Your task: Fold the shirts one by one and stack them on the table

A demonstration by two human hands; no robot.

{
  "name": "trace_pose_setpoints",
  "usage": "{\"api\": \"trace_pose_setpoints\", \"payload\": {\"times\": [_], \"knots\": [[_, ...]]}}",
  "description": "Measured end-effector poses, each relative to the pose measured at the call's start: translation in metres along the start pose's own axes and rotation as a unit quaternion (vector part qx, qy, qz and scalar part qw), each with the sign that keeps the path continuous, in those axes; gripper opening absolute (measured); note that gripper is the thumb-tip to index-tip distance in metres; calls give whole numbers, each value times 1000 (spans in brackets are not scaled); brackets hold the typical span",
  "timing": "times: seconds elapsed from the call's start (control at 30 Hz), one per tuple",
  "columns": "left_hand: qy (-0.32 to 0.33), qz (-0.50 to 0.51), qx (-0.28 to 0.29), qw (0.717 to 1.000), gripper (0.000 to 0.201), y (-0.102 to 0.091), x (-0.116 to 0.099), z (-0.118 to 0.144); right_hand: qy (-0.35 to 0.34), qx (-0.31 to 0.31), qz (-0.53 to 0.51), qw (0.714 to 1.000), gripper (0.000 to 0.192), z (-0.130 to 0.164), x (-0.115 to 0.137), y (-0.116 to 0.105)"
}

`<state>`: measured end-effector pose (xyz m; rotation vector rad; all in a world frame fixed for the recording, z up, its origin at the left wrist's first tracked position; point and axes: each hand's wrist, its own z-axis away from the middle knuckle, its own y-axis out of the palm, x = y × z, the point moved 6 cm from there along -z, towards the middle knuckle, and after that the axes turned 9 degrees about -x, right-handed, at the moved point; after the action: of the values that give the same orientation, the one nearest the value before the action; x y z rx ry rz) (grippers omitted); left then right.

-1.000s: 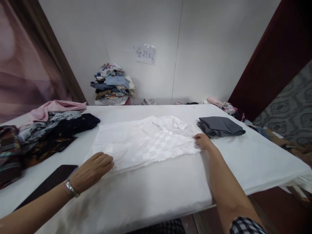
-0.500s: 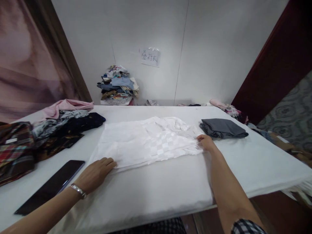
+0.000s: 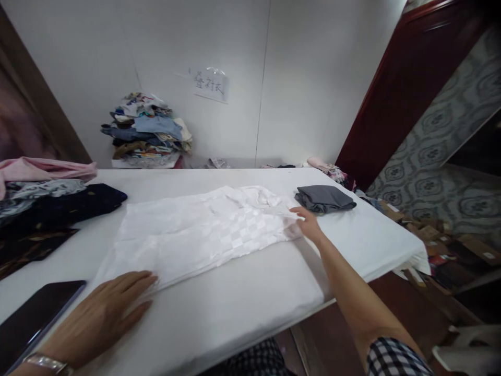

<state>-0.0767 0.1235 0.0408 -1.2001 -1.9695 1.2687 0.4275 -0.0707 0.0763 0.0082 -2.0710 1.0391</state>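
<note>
The white shirt (image 3: 195,232) still lies flat in the middle of the tabletop (image 3: 250,303). The left hand (image 3: 104,313) has slid back to the shirt's near corner, open and flat. The right hand (image 3: 309,223) stays at the far end, fingers pressing the cloth, holding nothing.

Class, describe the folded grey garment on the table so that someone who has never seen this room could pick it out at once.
Start at the long white table and go to its far right end, near the dark red door frame. The folded grey garment lies there, just beyond the right hand and the spread white shirt. It alone is plain grey and neatly folded; the clothes at the left lie loose and patterned.
</note>
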Motion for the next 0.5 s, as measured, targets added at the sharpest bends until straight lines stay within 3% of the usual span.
{"api": "trace_pose_setpoints", "payload": {"times": [0.1,0.17,0.37,0.5], "knots": [[-24,-24,42,999,43,4,-3,-3,-143,179,76,970,72,38,17,30],[-44,-40,80,995,47,2,-10,-9,-173,231,123,950,80,52,15,42],[-58,-57,106,991,49,-8,-30,-34,-216,163,183,945,67,31,5,54],[-42,-35,77,996,40,-19,-33,-34,-229,104,149,956,58,20,-1,40]]}}
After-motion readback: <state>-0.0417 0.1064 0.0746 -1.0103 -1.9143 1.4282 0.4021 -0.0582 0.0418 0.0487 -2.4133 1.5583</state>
